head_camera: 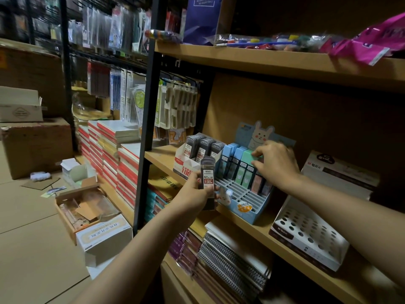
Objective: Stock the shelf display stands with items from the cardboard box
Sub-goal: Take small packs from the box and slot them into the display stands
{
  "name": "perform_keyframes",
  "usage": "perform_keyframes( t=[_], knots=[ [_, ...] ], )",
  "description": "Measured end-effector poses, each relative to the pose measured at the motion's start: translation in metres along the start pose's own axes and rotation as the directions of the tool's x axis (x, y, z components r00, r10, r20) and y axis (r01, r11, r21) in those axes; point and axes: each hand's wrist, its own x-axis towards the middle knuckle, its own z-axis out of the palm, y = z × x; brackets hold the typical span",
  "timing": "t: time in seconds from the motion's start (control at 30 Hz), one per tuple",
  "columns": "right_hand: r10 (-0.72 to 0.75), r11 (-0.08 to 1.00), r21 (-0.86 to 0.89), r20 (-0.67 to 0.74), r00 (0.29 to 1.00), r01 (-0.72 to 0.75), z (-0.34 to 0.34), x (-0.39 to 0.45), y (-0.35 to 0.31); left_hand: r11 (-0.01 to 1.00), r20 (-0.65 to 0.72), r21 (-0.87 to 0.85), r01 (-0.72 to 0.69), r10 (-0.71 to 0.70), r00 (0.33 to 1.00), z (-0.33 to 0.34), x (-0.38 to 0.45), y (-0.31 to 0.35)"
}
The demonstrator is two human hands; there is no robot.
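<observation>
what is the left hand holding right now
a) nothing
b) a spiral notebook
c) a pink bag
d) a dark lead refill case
d: the left hand has its grip around a dark lead refill case with a red and white label, held up in front of the shelf.

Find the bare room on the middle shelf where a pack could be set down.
Free: the front grid slots of the blue bunny stand, and shelf board left of the white lead box. Crowded: the stand's back rows, where the right hand works.

Both arms reach forward — left grip (197, 189) curled closed around something, right grip (275, 163) pinching, fingers bent.
</observation>
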Motion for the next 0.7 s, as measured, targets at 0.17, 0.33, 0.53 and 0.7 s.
perform_keyframes(
  t=[0.17, 0.33, 0.53, 0.7],
  knots=[
    [0.035, 0.999, 0.011, 0.024, 0.999, -0.035, 0.001, -0.002, -0.001, 0.999, 0.044, -0.019, -0.033, 0.034, 0.998, -0.001, -0.004, 0.0],
    [-0.115, 0.886, 0.451, -0.015, 0.993, 0.109, -0.01, -0.015, -0.026, 0.999, 0.079, -0.022, -0.047, 0.048, 0.996, -0.003, -0.008, 0.0],
    [-0.234, 0.792, 0.61, 0.274, 0.933, 0.019, -0.015, -0.018, -0.059, 0.997, 0.123, 0.034, -0.068, 0.063, 0.99, -0.003, -0.012, 0.002],
    [-0.287, 0.718, 0.691, 0.403, 0.869, -0.083, -0.026, -0.004, -0.06, 0.994, 0.137, 0.08, -0.075, 0.064, 0.988, -0.012, -0.01, 0.011]
  ],
)
